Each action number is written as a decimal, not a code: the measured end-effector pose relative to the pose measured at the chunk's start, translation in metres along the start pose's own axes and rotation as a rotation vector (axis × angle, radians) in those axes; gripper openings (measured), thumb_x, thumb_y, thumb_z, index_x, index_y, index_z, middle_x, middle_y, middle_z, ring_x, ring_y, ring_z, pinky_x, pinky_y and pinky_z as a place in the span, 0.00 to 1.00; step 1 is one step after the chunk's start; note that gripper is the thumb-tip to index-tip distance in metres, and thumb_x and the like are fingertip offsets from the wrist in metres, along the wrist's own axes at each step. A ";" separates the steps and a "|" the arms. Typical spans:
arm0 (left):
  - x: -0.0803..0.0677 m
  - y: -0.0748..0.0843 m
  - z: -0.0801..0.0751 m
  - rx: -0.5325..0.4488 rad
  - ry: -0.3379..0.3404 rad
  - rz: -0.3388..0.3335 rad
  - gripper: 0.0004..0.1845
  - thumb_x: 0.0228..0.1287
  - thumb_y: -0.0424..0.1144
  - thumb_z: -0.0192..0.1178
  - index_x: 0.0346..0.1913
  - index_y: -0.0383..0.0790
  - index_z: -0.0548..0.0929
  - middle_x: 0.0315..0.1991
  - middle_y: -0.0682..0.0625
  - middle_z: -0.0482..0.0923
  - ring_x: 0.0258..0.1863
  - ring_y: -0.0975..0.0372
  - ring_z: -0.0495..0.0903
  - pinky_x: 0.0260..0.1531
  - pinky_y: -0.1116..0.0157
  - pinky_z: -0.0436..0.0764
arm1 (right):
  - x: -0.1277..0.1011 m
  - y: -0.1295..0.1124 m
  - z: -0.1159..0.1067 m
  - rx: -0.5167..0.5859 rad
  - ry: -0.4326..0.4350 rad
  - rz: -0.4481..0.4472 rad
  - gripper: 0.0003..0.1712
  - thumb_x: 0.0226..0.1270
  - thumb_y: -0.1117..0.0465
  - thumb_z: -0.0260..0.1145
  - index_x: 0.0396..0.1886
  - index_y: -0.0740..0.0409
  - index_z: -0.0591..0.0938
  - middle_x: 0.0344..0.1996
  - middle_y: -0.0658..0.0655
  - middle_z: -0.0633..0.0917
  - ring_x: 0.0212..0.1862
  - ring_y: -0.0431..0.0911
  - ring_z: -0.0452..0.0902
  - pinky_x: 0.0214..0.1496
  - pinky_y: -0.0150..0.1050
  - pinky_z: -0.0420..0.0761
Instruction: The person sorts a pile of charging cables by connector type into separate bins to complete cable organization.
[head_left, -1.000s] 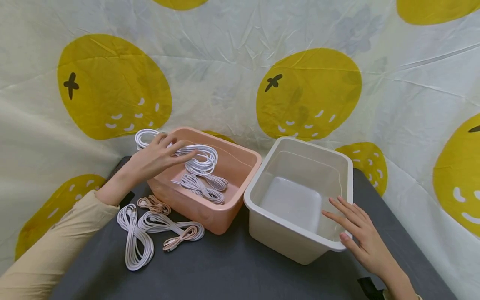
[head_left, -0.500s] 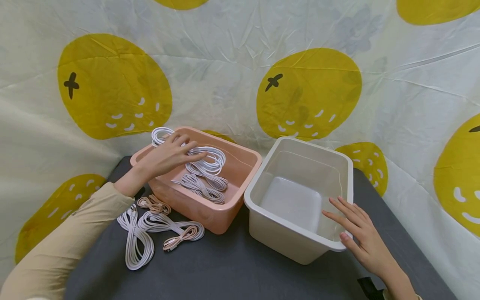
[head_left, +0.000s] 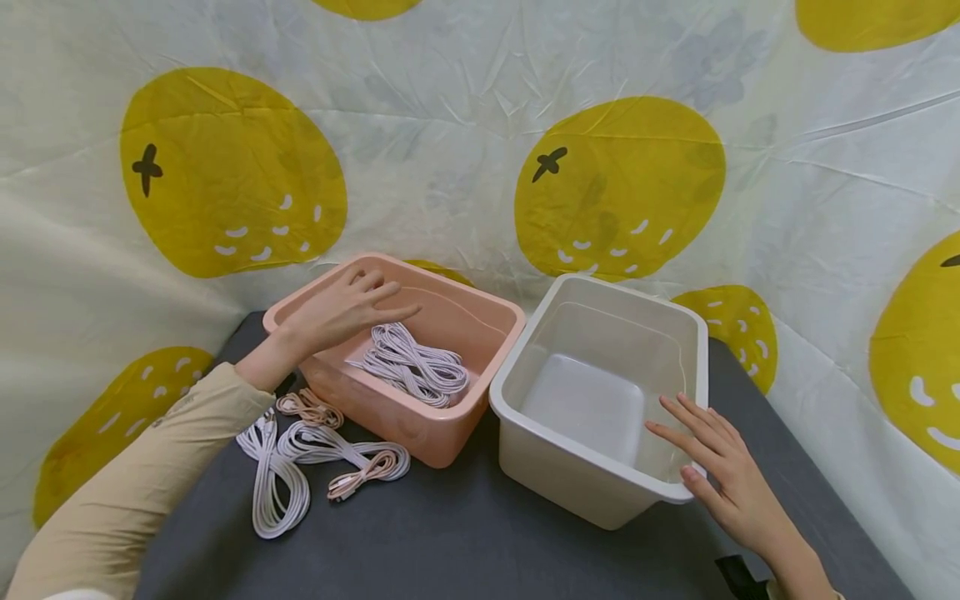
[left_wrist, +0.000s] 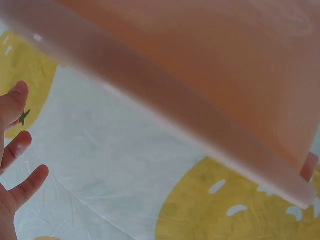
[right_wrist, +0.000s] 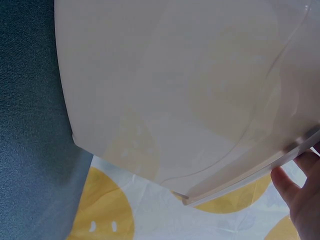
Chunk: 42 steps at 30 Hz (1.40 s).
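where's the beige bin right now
In the head view, the beige bin stands right of centre on the dark table, just right of the pink bin, with the right hand at its right edge.

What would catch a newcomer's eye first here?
Probably the big yellow shapes on the pale backdrop. Next, a pink bin with white cables inside and the left hand above it. To the right stands a beige bin, the right hand at its rim.

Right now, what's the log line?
left hand: empty, above pink bin; right hand: at beige bin rim; cable bundles: in, beside pink bin
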<state>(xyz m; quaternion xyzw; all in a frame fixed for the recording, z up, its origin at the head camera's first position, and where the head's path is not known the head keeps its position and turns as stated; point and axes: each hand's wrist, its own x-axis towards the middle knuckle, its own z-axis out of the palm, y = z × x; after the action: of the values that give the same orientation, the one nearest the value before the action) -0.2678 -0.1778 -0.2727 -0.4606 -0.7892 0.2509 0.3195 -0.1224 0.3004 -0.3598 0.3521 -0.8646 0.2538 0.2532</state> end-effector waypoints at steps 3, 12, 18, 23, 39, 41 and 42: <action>-0.001 0.001 -0.001 0.001 -0.017 0.000 0.35 0.52 0.23 0.58 0.61 0.56 0.67 0.47 0.44 0.71 0.37 0.54 0.66 0.38 0.59 0.64 | 0.001 0.000 0.000 0.001 -0.002 0.000 0.20 0.65 0.59 0.51 0.55 0.58 0.75 0.63 0.61 0.66 0.69 0.53 0.51 0.70 0.33 0.39; -0.011 0.005 -0.004 -0.054 0.000 -0.050 0.32 0.52 0.24 0.59 0.60 0.52 0.69 0.47 0.45 0.73 0.43 0.53 0.69 0.44 0.57 0.68 | 0.002 0.001 0.000 0.001 -0.005 -0.001 0.20 0.65 0.59 0.52 0.55 0.58 0.75 0.64 0.60 0.66 0.69 0.53 0.51 0.70 0.33 0.39; -0.020 0.009 -0.006 -0.066 0.013 -0.067 0.31 0.51 0.26 0.61 0.59 0.49 0.70 0.47 0.45 0.74 0.46 0.52 0.72 0.45 0.57 0.71 | 0.002 0.002 0.000 0.001 -0.006 -0.002 0.20 0.65 0.60 0.51 0.55 0.58 0.75 0.63 0.61 0.66 0.69 0.52 0.51 0.70 0.33 0.39; -0.031 0.013 -0.006 -0.127 0.048 -0.080 0.29 0.46 0.26 0.64 0.54 0.47 0.73 0.44 0.45 0.76 0.45 0.51 0.74 0.45 0.56 0.72 | 0.002 0.002 0.000 0.002 -0.006 -0.003 0.20 0.64 0.60 0.52 0.55 0.58 0.75 0.63 0.62 0.66 0.69 0.52 0.51 0.70 0.33 0.39; -0.070 0.020 -0.023 -0.096 0.053 -0.144 0.27 0.70 0.36 0.20 0.62 0.51 0.66 0.43 0.47 0.76 0.44 0.53 0.71 0.48 0.55 0.68 | 0.002 0.004 0.000 0.010 -0.003 -0.004 0.19 0.65 0.60 0.51 0.54 0.58 0.75 0.62 0.63 0.67 0.68 0.53 0.52 0.70 0.33 0.39; -0.075 0.020 -0.025 -0.122 0.053 -0.158 0.23 0.71 0.38 0.25 0.62 0.50 0.66 0.45 0.46 0.76 0.46 0.52 0.71 0.50 0.54 0.67 | 0.002 0.004 0.000 0.011 -0.001 -0.006 0.19 0.65 0.59 0.51 0.54 0.58 0.75 0.62 0.63 0.67 0.68 0.53 0.52 0.70 0.33 0.39; -0.077 0.020 -0.026 -0.141 0.056 -0.162 0.20 0.71 0.37 0.33 0.61 0.49 0.67 0.46 0.46 0.76 0.47 0.51 0.71 0.51 0.53 0.67 | 0.002 0.005 0.000 0.011 0.000 -0.007 0.19 0.65 0.59 0.51 0.54 0.59 0.75 0.62 0.63 0.67 0.68 0.53 0.52 0.70 0.33 0.39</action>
<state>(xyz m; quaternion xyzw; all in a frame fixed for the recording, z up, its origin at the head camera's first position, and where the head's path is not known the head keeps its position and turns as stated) -0.2087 -0.2346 -0.2902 -0.4234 -0.8303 0.1554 0.3275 -0.1271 0.3023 -0.3596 0.3564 -0.8619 0.2577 0.2523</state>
